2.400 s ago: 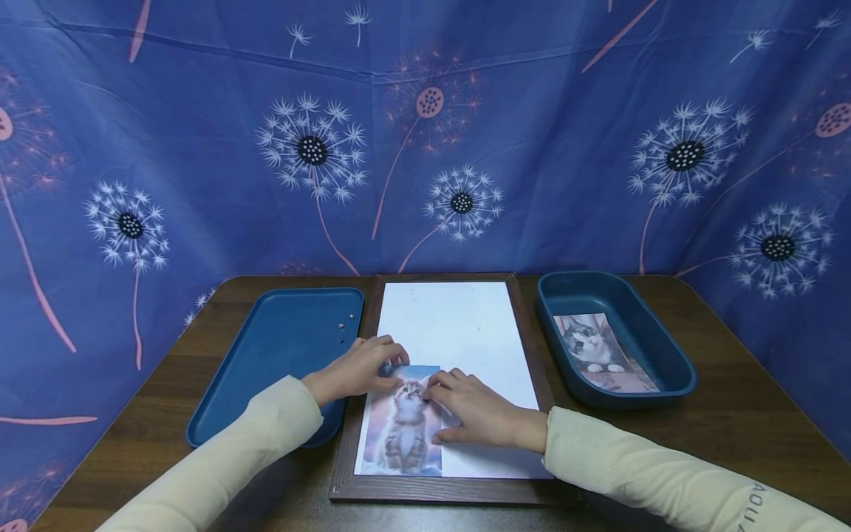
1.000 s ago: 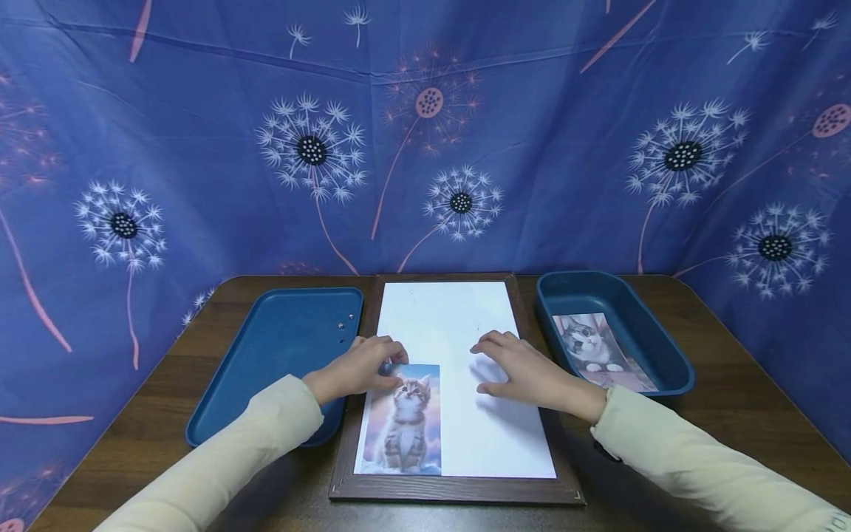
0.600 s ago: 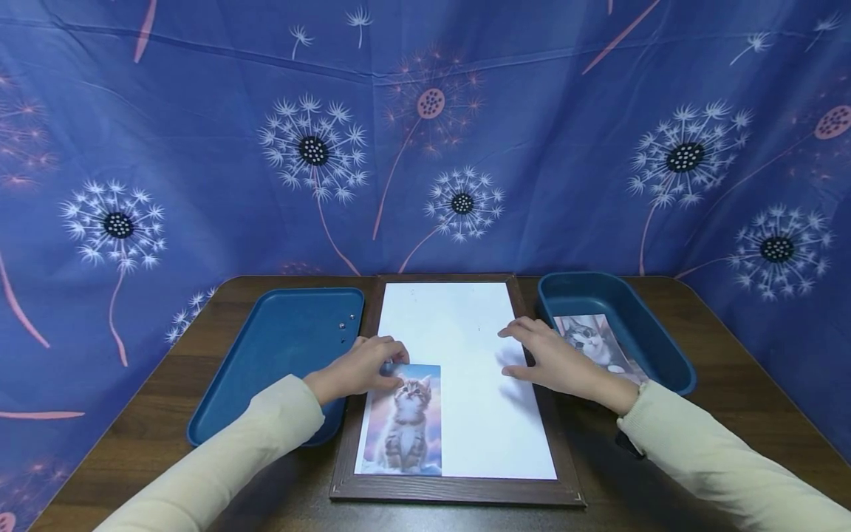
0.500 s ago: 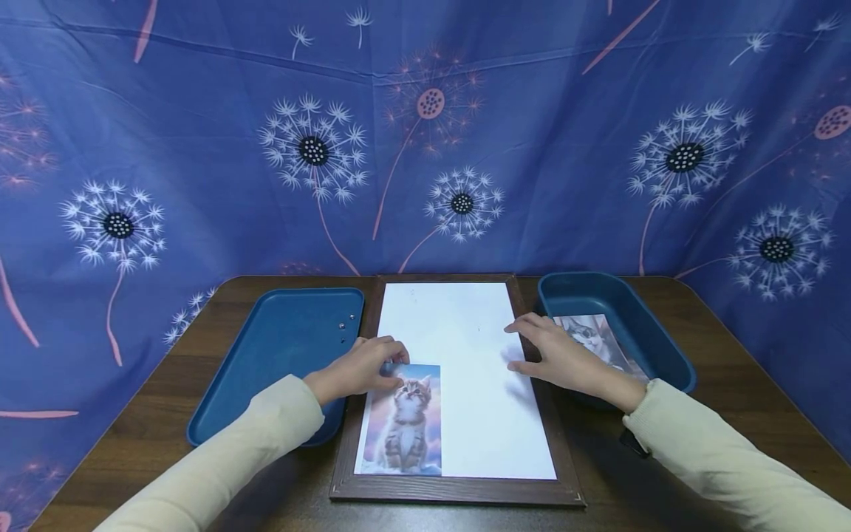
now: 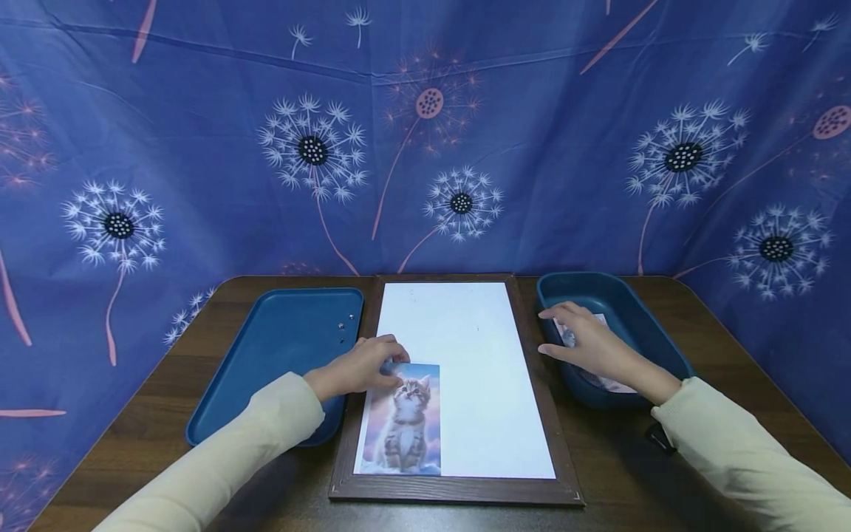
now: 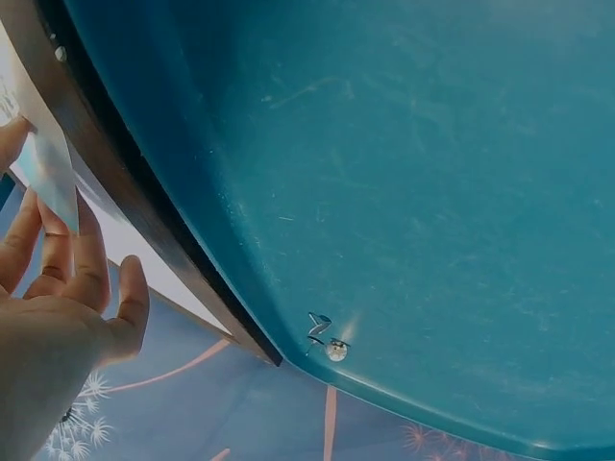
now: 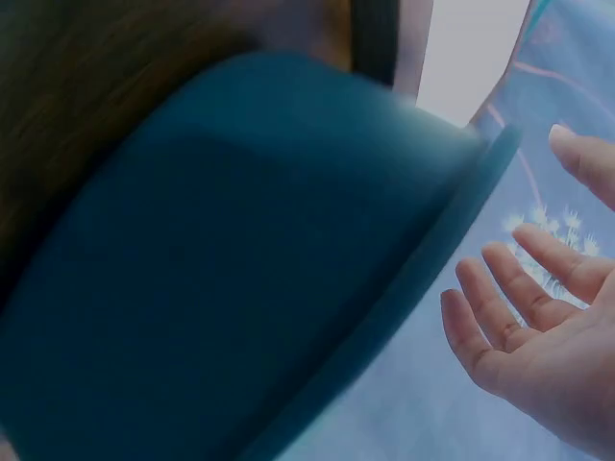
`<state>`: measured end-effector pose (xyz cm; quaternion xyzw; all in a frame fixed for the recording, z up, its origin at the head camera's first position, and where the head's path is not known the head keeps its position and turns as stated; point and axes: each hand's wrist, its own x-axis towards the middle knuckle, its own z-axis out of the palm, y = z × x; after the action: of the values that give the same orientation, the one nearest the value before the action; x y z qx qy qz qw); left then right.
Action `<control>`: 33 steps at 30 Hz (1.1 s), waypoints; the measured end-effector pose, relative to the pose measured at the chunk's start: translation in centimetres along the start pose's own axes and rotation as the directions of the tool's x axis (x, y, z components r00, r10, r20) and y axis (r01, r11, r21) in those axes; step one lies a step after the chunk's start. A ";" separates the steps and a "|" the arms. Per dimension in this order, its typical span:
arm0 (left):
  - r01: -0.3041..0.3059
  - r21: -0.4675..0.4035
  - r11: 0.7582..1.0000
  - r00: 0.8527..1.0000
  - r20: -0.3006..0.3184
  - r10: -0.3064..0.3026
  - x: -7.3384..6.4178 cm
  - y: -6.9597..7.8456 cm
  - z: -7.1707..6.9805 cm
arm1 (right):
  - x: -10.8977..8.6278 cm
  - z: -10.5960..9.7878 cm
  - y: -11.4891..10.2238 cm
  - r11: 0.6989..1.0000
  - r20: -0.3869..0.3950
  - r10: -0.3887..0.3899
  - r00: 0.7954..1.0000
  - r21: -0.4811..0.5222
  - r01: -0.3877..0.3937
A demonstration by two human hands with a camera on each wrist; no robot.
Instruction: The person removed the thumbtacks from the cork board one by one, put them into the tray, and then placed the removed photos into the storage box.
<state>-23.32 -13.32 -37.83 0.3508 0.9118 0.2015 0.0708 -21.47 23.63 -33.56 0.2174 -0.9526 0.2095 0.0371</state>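
Head view: wooden picture frame w/ white backing lies flat at centre of a dark wood table; all positions below are given rel. to this frame. Kitten photo sits inside the frame, in its near-left corner, lying flat on the backing. Left hand rests at the photo's far-left corner, over the frame's left rail; fingers bent down onto the photo edge, fingertips touching it, but a true pinch cannot be told from this view. Left wrist view: same hand appears w/ fingers loosely extended beside a pale strip of the photo, dark frame rail running alongside; grip not confirmed here either. Flat blue tray, just left of the frame, touches the left forearm's cream sleeve. Deep blue bin stands just right of the frame. Right hand is over the bin's interior, palm down, fingers spread and relaxed, holding nothing; it hovers above a second cat photo lying in the bin, mostly hidden by the hand; contact cannot be told. Right wrist view: right hand open, fingers apart, bin wall blurred alongside. Blue dandelion-print cloth hangs behind the frame.
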 end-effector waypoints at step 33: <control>0.011 -0.089 0.996 0.999 0.054 -0.006 0.4 -0.3 -0.7 | -2.5 -3.6 7.1 0.988 -0.092 0.154 0.984 -0.010 -0.155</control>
<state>-24.03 -13.45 -37.36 0.3488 0.9011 0.2321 0.1118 -22.29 31.92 -33.37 0.1327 -0.9657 0.2131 0.0660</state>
